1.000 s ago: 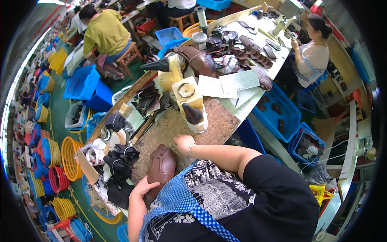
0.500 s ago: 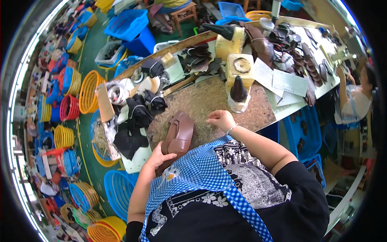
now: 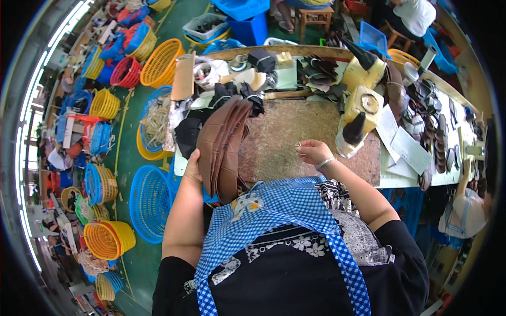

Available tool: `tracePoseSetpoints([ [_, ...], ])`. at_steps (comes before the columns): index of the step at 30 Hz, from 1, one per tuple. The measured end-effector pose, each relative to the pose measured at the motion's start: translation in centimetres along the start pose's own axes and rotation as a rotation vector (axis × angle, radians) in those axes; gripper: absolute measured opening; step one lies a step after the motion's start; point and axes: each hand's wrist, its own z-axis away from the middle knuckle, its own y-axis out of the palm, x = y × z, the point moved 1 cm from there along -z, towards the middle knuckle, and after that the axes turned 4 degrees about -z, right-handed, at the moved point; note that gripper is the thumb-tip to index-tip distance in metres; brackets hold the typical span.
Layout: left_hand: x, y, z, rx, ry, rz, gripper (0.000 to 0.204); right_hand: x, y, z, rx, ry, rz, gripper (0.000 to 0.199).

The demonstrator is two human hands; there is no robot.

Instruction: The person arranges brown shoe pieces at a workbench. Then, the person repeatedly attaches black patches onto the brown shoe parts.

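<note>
Against half a second ago, I see the stack of brown leather pieces (image 3: 224, 147) has risen from lying low by the near edge of the desk (image 3: 295, 137) to standing almost on end at the desk's near-left corner, so I judge the pile is being gathered and squared up rather than worked piece by piece. My left hand (image 3: 194, 167) is curled around the stack's lower left side, fingers wrapped behind it and pressed against the leather. The stack's long axis now runs from the near edge up and slightly right toward the far side of the desk, its rounded end pointing away from me toward the black scraps (image 3: 221, 100), the layered edges fanned to the right. My right hand (image 3: 312, 152) has stayed over the bare speckled middle of the desk, well apart from the stack; its fingertips are drawn together, pinching something small and pale that I cannot make out. Just beyond it stands the yellow glue bottle (image 3: 358, 118).
</note>
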Motion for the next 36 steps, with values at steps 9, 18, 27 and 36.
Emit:
tracePoseSetpoints([
  [9, -3.5, 5.4, 0.0, 0.026, 0.531, -0.004, 0.078, 3.2, 5.0, 2.3, 0.187, -0.390, 0.364, 0.037],
  [18, -2.9, 6.7, -2.8, 0.122, 0.593, 0.183, 0.078, 6.9, 12.7, 5.5, 0.526, -1.018, 0.625, 0.022],
  [27, -3.1, 10.4, -1.6, 0.139, 0.622, -0.072, 0.088, 7.0, 11.2, 8.4, 0.545, -0.546, 0.267, 0.021],
  [36, -3.6, 11.1, 1.9, 0.033, 0.327, -0.517, 0.089, 7.8, 11.4, 9.7, 0.374, -0.758, 0.475, 0.061],
])
